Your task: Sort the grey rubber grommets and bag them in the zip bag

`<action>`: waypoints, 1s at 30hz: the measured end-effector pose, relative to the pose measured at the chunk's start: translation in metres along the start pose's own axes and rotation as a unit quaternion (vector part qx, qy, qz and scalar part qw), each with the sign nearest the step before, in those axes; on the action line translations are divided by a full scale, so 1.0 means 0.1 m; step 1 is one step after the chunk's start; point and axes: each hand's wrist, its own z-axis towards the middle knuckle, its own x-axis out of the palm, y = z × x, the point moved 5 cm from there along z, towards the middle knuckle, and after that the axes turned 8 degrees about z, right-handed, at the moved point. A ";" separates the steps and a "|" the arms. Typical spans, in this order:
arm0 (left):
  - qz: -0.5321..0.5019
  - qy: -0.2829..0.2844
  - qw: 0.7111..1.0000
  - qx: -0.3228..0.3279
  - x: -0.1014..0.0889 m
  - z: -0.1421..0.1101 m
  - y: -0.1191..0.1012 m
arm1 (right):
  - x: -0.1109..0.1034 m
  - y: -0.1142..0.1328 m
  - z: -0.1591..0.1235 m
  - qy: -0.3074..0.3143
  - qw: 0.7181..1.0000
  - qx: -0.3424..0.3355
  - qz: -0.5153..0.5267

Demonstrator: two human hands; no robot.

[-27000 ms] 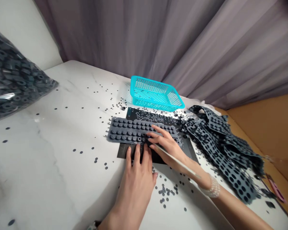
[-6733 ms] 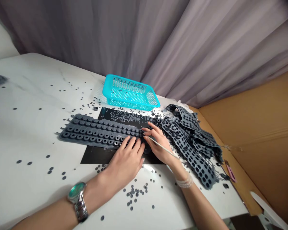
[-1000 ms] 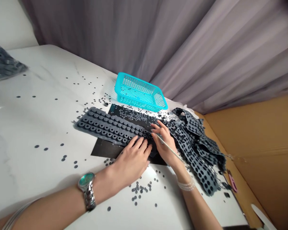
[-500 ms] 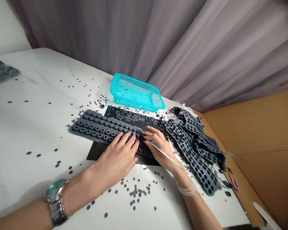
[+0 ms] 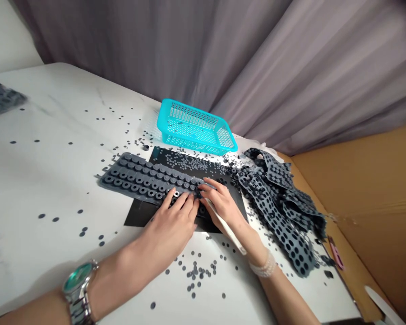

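Note:
A dark grey rubber sheet [image 5: 138,176] with rows of raised round parts lies at a slant, partly over a black mat [image 5: 140,214]. My left hand [image 5: 172,221] rests on the sheet's near right part, fingers extended and slightly spread, pressing on it. My right hand [image 5: 223,205] is closed around a slim, pale, flat-handled tool [image 5: 232,234]; its handle points back toward my wrist. The tool's tip is hidden among my fingers at the sheet's right end, close to my left fingertips.
A turquoise basket [image 5: 198,142] stands behind the mat. Punched rubber sheets [image 5: 280,225] are heaped at the right, near a pink-handled tool [image 5: 336,257]. Small dark discs [image 5: 198,273] are scattered over the white table [image 5: 54,180]. A bag [image 5: 2,97] lies far left.
My right hand has turned the tool, so its handle now shows broader and lower. My left fingers have shifted slightly on the sheet. The view has moved a little.

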 end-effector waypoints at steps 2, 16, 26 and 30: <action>-0.004 0.005 1.000 0.003 0.00 0.01 0.00 | 0.01 -0.01 0.01 0.004 1.000 -0.005 -0.011; -0.003 -0.005 1.000 0.001 0.01 -0.01 0.00 | -0.28 -0.31 -0.07 -0.096 0.978 0.161 0.088; 0.019 -0.042 0.999 0.002 0.02 -0.03 -0.01 | -0.06 0.02 0.09 0.017 0.988 0.094 0.118; 0.015 -0.044 0.999 0.001 0.01 -0.02 -0.01 | 0.00 0.02 0.12 0.006 0.996 0.052 0.074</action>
